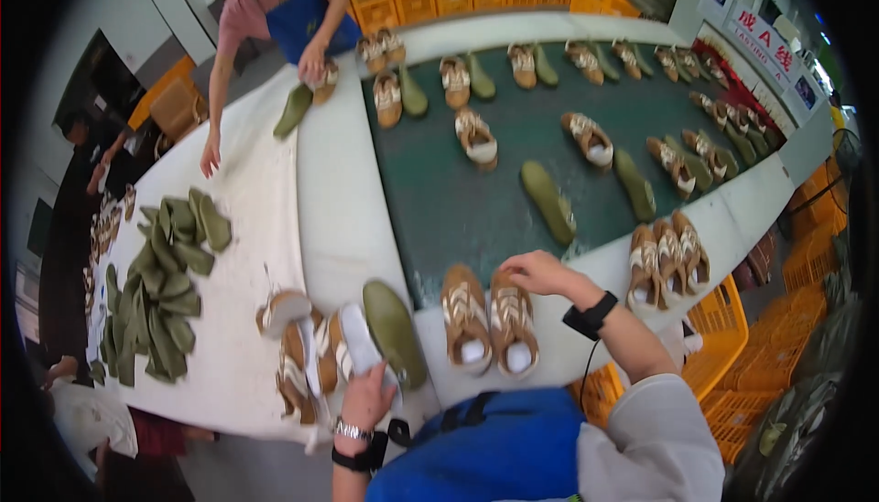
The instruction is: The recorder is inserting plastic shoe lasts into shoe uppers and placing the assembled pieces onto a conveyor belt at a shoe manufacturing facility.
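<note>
My right hand [540,275] has its fingers bent over the toe of a brown sneaker [513,333] with cream stripes. A matching sneaker [467,319] stands upright to its left, and white stuffing shows in both openings. My left hand [366,399] grips the lower end of a sneaker lying on its side, its pale underside [360,342] facing up. Right of that underside, a green sole [394,333] lies close against it. More tipped sneakers [298,365] crowd together left of my left hand.
A dark green conveyor belt [439,218] carries sneakers and green soles. Loose green soles [156,291] are heaped on the white-covered table [247,191]. Across it, a person in a blue apron [307,21] touches a sneaker. Three sneakers [668,255] stand at right, near orange crates [778,356].
</note>
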Available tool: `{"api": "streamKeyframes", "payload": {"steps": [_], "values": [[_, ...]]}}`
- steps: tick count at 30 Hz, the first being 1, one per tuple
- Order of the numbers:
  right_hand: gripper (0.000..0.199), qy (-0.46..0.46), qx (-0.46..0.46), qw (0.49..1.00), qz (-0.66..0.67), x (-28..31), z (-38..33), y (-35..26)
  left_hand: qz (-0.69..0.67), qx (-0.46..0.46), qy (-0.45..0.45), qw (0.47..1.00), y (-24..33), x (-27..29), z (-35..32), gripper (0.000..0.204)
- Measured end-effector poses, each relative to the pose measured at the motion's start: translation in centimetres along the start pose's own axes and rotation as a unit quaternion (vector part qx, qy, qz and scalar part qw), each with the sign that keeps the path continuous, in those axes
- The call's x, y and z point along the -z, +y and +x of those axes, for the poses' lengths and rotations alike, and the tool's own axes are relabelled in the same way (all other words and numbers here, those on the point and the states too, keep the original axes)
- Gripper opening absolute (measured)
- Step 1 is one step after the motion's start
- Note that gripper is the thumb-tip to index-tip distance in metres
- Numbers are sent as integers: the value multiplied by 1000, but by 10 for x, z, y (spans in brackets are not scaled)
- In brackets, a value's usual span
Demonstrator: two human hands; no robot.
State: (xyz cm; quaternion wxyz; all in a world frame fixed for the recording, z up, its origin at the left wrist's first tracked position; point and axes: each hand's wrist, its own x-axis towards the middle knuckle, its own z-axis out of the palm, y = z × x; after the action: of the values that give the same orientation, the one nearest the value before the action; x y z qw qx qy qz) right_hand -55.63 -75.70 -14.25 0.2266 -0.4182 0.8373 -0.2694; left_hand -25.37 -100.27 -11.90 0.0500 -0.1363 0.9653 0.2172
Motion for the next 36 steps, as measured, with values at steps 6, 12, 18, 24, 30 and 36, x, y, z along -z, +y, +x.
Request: {"api": "streamKeyframes", "payload": {"steps": [6, 12, 18, 24, 30, 36], "values": [[51, -13, -29, 999, -18, -48, -73, -19, -11, -12, 39, 999, 5, -2, -14, 43], [58, -42, -70, 993, -86, -53, -111, -33, -18, 43, 87, 995, -23, 4, -28, 42], [47, -2, -23, 992, -122, -33, -96, -85, 101, 162, 345, 919, -124, 3, -69, 58], [46, -111, 67, 985, -110, -83, -20, -172, -127, 365, 193, 902, -192, -22, -81, 72], [61, -96, 15, 992, -84, -175, 17, -176, -82, 315, 196, 925, -184, -22, -70, 72], [45, -11, 17, 974, 225, -154, 23, -143, -61, 351, 206, 911, -170, -25, -74, 75]]}}
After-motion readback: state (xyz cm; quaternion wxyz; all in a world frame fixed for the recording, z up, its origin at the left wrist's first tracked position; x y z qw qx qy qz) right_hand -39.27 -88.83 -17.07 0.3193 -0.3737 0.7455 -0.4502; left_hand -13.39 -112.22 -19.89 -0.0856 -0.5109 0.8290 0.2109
